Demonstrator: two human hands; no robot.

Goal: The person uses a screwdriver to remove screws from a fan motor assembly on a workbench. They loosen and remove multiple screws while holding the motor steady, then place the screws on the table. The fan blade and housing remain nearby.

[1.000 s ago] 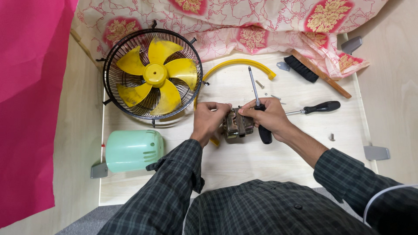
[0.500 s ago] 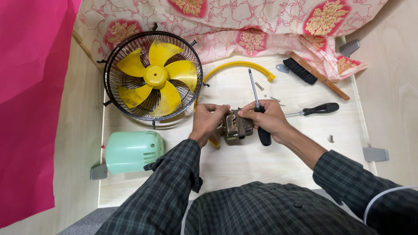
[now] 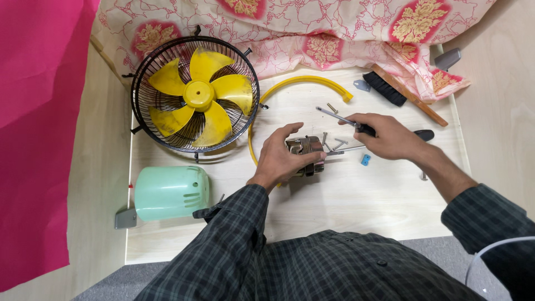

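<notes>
Hands (image 3: pixel 334 147) on motor (image 3: pixel 305 155), screwdriver (image 3: pixel 341 119).

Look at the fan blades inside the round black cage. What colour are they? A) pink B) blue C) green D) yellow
D: the fan blades are yellow, sitting inside the black wire cage at the far left of the table, away from the left hand on the metal motor and the right hand holding a screwdriver.

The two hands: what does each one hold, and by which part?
The right hand holds a screwdriver by its black handle. The left hand grips the small metal motor on the board, fingers around its side.
</notes>
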